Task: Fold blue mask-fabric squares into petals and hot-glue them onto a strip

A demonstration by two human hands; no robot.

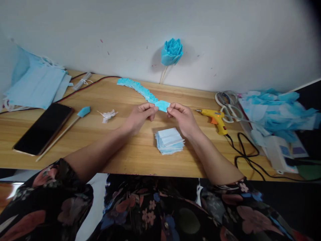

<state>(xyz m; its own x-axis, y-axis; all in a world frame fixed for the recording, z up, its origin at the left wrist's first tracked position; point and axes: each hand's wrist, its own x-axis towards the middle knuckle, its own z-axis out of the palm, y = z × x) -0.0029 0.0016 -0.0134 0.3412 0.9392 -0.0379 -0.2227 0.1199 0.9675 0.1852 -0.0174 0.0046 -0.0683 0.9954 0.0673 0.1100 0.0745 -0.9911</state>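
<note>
Between my two hands is a small blue fabric piece [163, 106], pinched at its left end by my left hand [142, 115] and at its right end by my right hand [179, 115]. Just behind it, a curved row of overlapping blue fabric petals [136, 87] runs off to the back left. In front of my right hand lies a stack of pale blue fabric squares [170, 140]. A blue fabric flower [172, 52] on a thin stick leans at the wall. To the left rests a wooden stick with a blue bud-like tip [84, 111].
A yellow glue gun [214, 117] with a black cord lies right of my hands, near scissors [229, 113] and a roll of tape. Blue scraps [273, 107] are heaped at the right. On the left are a phone [43, 129], face masks [37, 80] and a white scrap [108, 115].
</note>
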